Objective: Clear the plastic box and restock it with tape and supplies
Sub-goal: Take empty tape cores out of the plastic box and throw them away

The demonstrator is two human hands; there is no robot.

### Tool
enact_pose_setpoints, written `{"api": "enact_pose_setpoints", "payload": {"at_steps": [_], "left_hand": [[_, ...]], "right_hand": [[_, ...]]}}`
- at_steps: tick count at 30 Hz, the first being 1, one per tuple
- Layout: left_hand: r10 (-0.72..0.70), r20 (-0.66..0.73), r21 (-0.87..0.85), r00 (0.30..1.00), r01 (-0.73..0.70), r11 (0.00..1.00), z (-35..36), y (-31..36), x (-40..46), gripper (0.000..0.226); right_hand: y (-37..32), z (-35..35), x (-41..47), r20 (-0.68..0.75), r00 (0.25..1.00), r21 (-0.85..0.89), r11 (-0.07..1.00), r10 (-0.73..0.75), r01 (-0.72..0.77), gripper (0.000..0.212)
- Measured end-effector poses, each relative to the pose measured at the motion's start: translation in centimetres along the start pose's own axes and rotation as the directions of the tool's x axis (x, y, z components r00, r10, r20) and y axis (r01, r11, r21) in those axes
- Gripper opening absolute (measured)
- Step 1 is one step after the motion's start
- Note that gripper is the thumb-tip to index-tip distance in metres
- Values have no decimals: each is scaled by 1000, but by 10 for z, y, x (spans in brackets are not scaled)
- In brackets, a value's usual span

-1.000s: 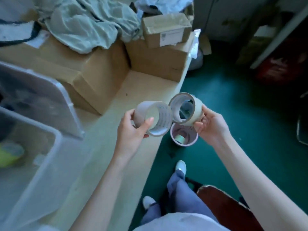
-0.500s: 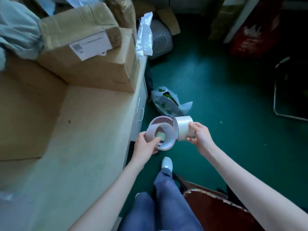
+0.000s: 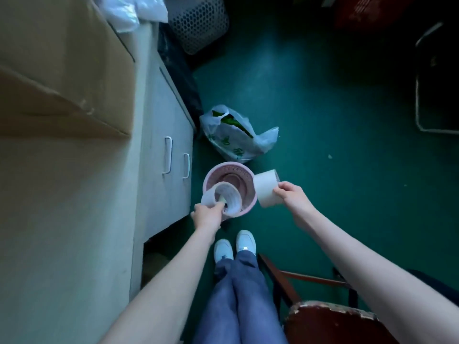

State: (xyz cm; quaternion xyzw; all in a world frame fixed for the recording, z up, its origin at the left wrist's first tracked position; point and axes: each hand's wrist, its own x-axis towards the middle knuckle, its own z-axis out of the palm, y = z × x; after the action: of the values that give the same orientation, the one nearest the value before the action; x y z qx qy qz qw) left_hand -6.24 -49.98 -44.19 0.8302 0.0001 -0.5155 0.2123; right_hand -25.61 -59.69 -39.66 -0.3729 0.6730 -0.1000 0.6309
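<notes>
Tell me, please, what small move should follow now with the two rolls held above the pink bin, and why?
Probably let go of the left roll: the left hand grips it directly over the open pink bin on the floor. The right hand pinches the right roll beside the rim, so that one would need shifting inward first.

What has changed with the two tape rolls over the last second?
Both hands carried their rolls from above the desk down over the pink bin on the floor. The left hand still holds one tape roll; the right hand still holds the other roll.
</notes>
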Motion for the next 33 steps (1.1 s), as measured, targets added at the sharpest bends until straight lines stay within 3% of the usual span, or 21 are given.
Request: {"api": "enact_pose_setpoints", "payload": {"at_steps": [7, 12, 16, 24, 29, 33], "left_hand": [[-14, -39, 82, 999, 18, 996, 40, -30, 90, 98], [68, -67, 3, 995, -68, 998, 42, -32, 107, 43], [83, -89, -83, 993, -90, 992, 32, -27, 91, 19], [115, -114, -204, 987, -137, 969, 28, -23, 77, 25], [102, -164, -249, 981, -142, 958, 27, -27, 71, 24], [86, -165, -254, 983, -127, 959, 25, -30, 65, 25]], "right_hand": [[53, 13, 58, 24, 993, -2, 993, 118, -118, 21], [73, 18, 77, 31, 987, 28, 987, 159, -160, 21], [79, 25, 81, 31, 980, 45, 980, 195, -196, 22], [64, 44, 76, 82, 982, 81, 980, 173, -179, 28], [53, 60, 79, 220, 961, 148, 968, 167, -202, 26], [49, 62, 76, 169, 973, 153, 971, 155, -182, 21]]}}
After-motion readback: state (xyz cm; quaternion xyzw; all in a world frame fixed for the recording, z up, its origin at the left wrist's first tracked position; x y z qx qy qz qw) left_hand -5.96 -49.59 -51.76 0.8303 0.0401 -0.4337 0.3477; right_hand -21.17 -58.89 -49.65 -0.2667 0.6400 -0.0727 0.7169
